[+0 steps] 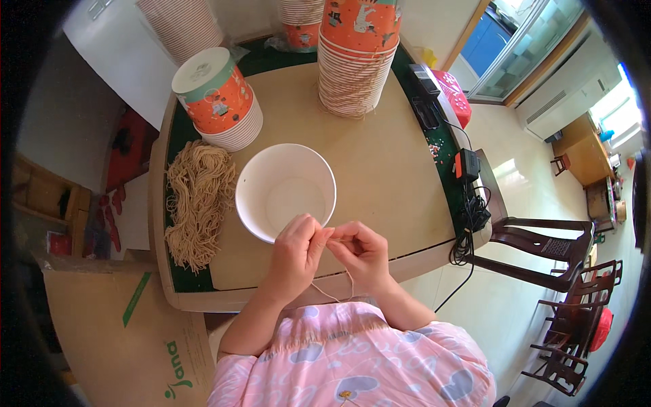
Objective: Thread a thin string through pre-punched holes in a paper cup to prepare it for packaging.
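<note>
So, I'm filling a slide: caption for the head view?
Left hand and right hand pinch thin cord near white paper bucket.

Pink short-sleeved top (413, 370) with grey-blue hearts (458, 384), pale lettering (380, 347) and bare forearms (261, 312) below.

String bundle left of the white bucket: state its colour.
The string bundle is light tan; the head view shows it.

Right of the round white paper tub (285, 173), the tan-topped counter (400, 183) lies open up to tangled black cables (468, 236). A shaggy beige string bundle (196, 203) blocks the left side; a tall orange-and-white paper-tub stack (356, 64) bars the far side.
</note>
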A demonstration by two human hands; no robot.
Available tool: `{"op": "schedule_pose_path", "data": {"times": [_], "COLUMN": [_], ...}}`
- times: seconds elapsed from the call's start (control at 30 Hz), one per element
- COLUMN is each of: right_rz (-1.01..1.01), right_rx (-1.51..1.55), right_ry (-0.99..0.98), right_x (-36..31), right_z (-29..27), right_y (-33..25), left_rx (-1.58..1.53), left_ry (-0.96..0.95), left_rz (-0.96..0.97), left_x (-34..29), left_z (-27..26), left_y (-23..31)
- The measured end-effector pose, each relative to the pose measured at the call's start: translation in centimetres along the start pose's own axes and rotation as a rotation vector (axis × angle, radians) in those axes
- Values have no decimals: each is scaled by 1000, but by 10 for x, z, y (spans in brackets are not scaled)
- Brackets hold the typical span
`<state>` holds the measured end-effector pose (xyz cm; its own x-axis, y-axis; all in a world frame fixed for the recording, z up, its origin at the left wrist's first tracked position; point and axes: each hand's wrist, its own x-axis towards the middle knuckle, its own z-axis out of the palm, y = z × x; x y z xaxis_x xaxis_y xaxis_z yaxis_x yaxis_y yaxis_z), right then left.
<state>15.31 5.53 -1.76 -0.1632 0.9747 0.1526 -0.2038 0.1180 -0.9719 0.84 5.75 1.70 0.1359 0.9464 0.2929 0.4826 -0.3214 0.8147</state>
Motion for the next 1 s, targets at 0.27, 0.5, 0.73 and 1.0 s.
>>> {"op": "schedule_pose_path", "data": {"times": [0.27, 0.5, 0.73, 1.0], "right_rz": [133, 219, 273, 129], "right_rx": [98, 156, 194, 115], "right_ry": [33, 52, 55, 51], "right_x": [4, 8, 9, 5], "right_z": [-9, -15, -19, -11], "right_y": [1, 0, 8, 2], "left_rx": [-99, -56, -22, 96], "left_ry": [-62, -35, -10, -93], "left_rz": [-54, 42, 77, 56], "left_x": [4, 8, 10, 13], "left_z": [-3, -4, -2, -3], "left_y": [-2, 0, -1, 4]}}
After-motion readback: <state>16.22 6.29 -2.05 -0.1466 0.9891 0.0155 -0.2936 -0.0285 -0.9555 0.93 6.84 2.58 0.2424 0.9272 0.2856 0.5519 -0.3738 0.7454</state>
